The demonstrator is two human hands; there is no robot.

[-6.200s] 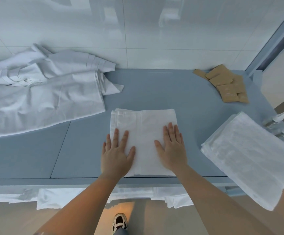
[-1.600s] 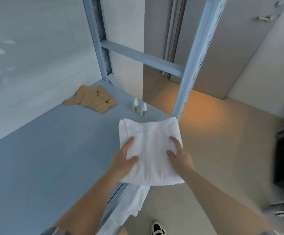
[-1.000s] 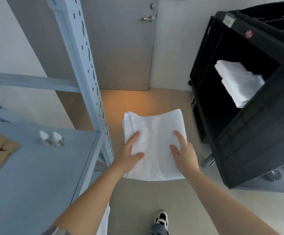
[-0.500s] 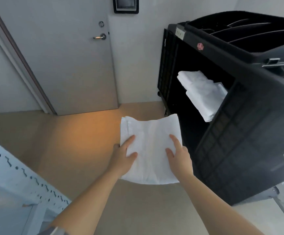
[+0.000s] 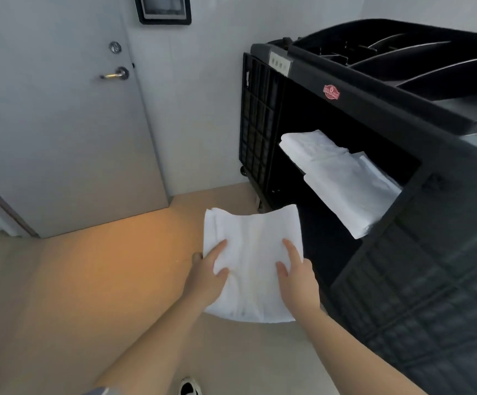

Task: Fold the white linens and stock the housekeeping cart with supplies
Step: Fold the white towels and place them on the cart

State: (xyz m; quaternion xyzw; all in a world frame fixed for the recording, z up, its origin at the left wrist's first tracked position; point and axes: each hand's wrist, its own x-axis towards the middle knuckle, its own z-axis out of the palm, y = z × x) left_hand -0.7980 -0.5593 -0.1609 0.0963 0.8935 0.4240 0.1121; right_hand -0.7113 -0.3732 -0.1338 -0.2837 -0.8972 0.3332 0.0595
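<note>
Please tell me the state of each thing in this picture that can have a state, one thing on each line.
Folded linen: folded, held in the air by both hands.
Left hand: grips the linen's left edge.
Right hand: grips its right edge.
Housekeeping cart: open at the side.
Stacked linens: folded, lying on the cart's shelf.
Door: closed.
</note>
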